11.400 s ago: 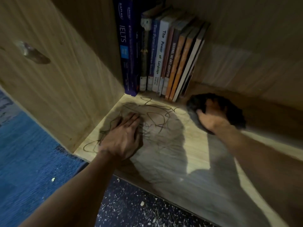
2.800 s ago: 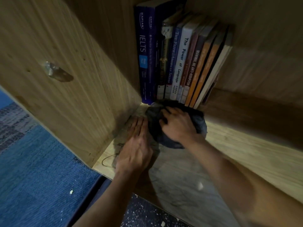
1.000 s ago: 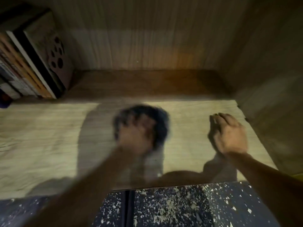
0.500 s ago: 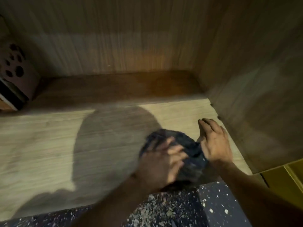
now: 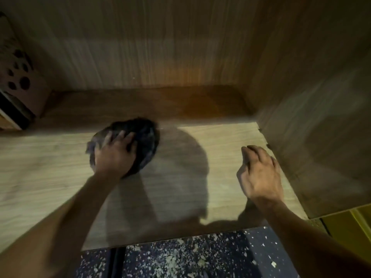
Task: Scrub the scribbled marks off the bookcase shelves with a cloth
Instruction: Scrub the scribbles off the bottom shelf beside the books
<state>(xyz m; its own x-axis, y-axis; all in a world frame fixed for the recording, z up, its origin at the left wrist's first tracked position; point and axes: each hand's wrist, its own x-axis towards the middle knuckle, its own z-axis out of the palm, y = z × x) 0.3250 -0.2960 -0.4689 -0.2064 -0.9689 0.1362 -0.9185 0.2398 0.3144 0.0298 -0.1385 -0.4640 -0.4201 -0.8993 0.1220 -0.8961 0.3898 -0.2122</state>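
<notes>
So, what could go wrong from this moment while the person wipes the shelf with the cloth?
The left hand presses the dark cloth on the shelf, not far from the books at the left edge; a wide stroke leftward might knock them. The shelf's back strip lies in deep shadow, so any marks there could be missed. The right hand rests near the side wall and might bump it.

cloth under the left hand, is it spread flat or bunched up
Bunched up: the dark cloth sits as a rumpled wad under the left hand.
</notes>
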